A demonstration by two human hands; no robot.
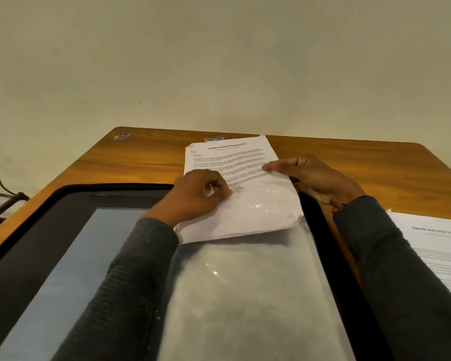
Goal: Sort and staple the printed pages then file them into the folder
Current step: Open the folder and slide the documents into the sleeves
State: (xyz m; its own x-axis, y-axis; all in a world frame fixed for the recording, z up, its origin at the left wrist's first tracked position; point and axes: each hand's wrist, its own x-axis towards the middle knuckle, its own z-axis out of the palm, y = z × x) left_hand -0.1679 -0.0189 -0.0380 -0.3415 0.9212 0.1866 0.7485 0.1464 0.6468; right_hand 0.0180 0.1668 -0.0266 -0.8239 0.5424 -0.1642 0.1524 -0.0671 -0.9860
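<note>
A stapled set of printed pages (227,157) lies at the far middle of the desk, its lower half slid into the clear plastic sleeve (245,287) of an open black folder (71,201). My left hand (195,196) pinches the sleeve's top edge at the left side of the pages. My right hand (315,178) holds the right edge of the pages, thumb stretched on top, fingers beneath.
Another printed set (438,246) lies at the right edge of the wooden desk (130,157). A small object (214,138), partly hidden, sits behind the pages. A sticker (120,136) marks the far left corner. A cable and a metal frame (0,196) stand left of the desk.
</note>
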